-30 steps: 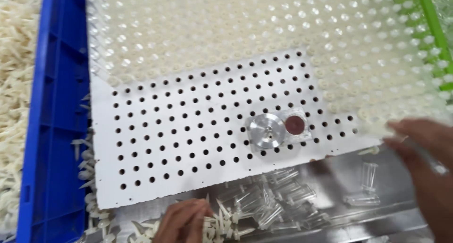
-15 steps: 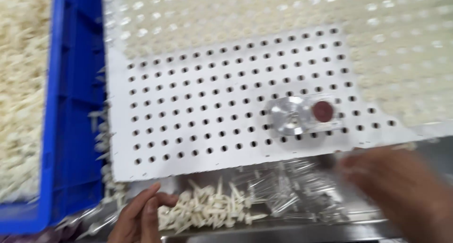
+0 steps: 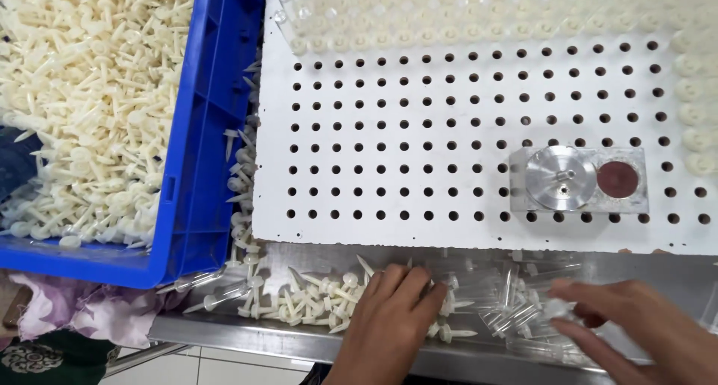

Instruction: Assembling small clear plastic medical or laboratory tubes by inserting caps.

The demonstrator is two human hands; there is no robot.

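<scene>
The person's left hand (image 3: 389,310) is lying palm-down on the steel tray edge (image 3: 299,336), fingers spread flat over a scatter of small cream plastic pins w/ round heads (image 3: 314,295); it's pressing on them, not closed round any. The right hand (image 3: 636,325) is sitting near the lower right corner, fingertips curling into a pile of clear plastic tubes (image 3: 516,310); thumb and forefinger seem to be pinching at one, but I can't tell if anything's actually gripped. Both piles are lying on the steel strip just below the big white perforated board (image 3: 419,131), pins to the left, tubes to the right, touching in the middle. On the board, near its lower right, a clear block holding a silver metal disc and a dark red disc (image 3: 577,179) is resting over the holes. The board's top rows and right edge are filled w/ cream pin heads (image 3: 449,15). To the left, a blue plastic crate (image 3: 202,131) is brimming w/ more cream pins, a few spilling betw. crate and board. Pale floral cloth (image 3: 90,310) is showing under the crate's corner.
</scene>
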